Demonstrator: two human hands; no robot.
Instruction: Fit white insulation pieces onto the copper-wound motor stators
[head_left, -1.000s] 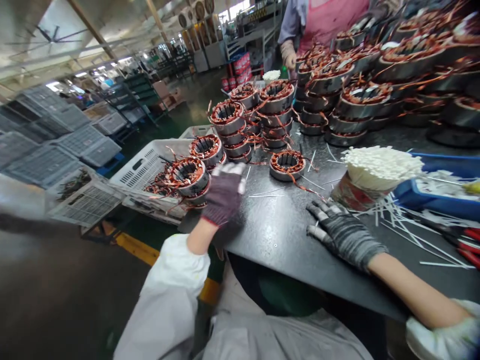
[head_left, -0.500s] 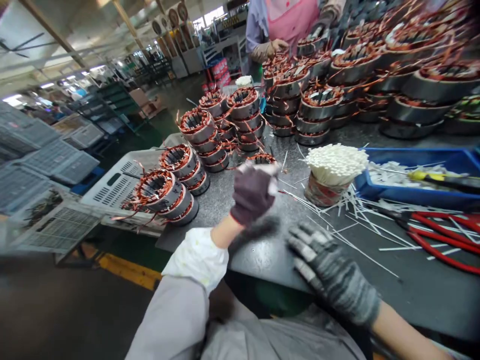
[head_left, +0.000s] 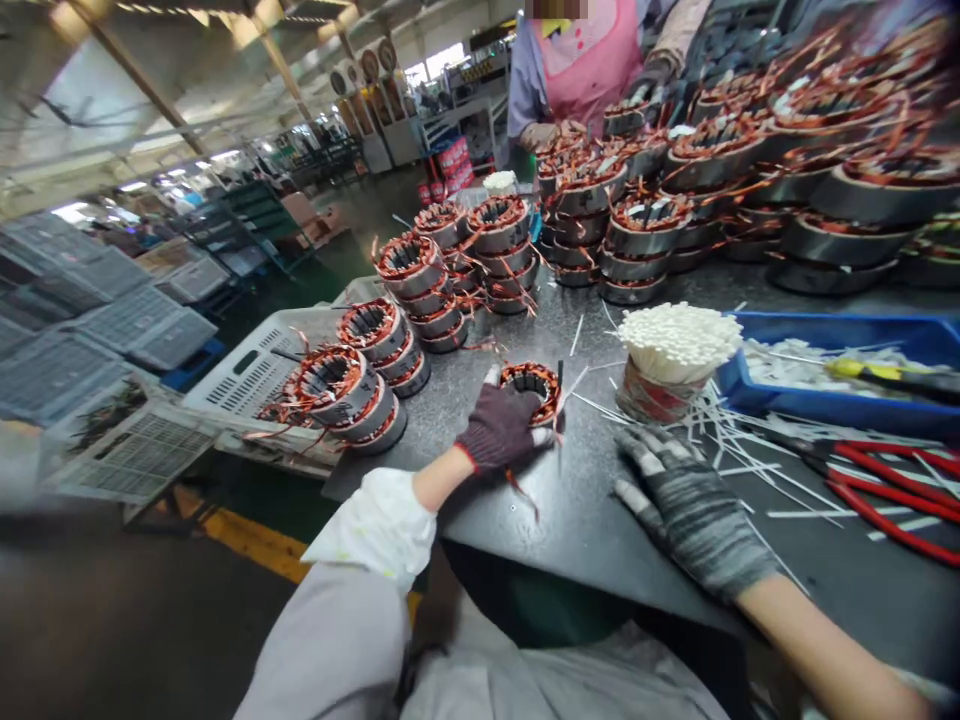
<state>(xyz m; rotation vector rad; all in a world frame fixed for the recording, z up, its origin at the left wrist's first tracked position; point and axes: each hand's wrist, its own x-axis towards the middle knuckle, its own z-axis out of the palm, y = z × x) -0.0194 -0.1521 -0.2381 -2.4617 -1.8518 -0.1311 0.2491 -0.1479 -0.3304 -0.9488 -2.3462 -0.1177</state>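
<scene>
My left hand (head_left: 504, 425), in a dark maroon glove with bare or white fingertips, grips a single copper-wound ring (head_left: 534, 385) on the metal tabletop (head_left: 555, 530). Its thumb and fingers lie around the ring's near side, hiding part of it. A loose copper wire hangs from the ring toward the table edge. My right hand (head_left: 686, 500), in a grey striped glove, rests on the tabletop with fingers spread and nothing in it. Just beyond it stands a bundle of white sticks (head_left: 675, 350), with loose white sticks (head_left: 731, 440) scattered around.
Stacks of wound rings stand at the left (head_left: 349, 395) and along the back (head_left: 637, 240). A blue tray (head_left: 840, 400) and red-handled pliers (head_left: 885, 500) lie at the right. White crates (head_left: 255, 375) adjoin the table's left side. A person in a pink apron (head_left: 589, 60) works opposite.
My left hand has lowered onto the ring and now grips it. My right hand has shifted slightly to the right and away from me. The camera view has tilted a little.
</scene>
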